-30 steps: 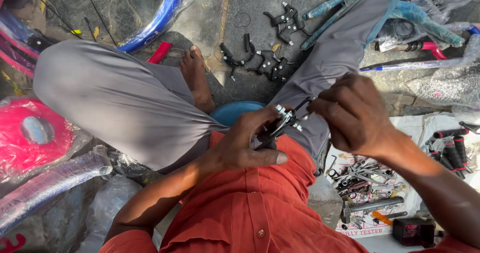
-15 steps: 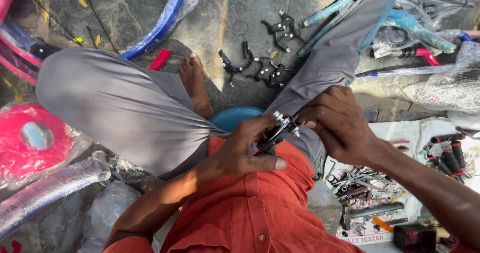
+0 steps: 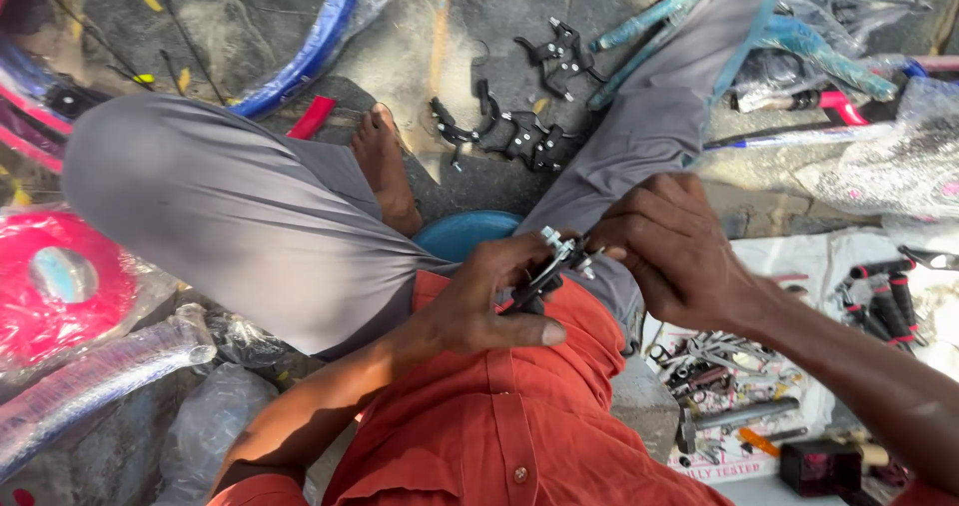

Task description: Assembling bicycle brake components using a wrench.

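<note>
I see left hand (image 3: 479,306) gripping black brake caliper (image 3: 544,276) over lap, fingers wrapped round body. Right hand (image 3: 679,251) fingers pinch its silver bolt end (image 3: 559,241). Advice: brace caliper steady, turn bolt squarely. Spare calipers (image 3: 519,136) on floor beyond foot.

We see clear plastic bags (image 3: 879,166) top right, wrapped pink disc pkg (image 3: 60,286) left, white printed sheet (image 3: 739,466) btm right.

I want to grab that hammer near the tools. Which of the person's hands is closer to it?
Right. The right hand works just up and left of the hammer lying on the sheet; the left hand, holding the black brake part, is farther left, over the lap.
</note>
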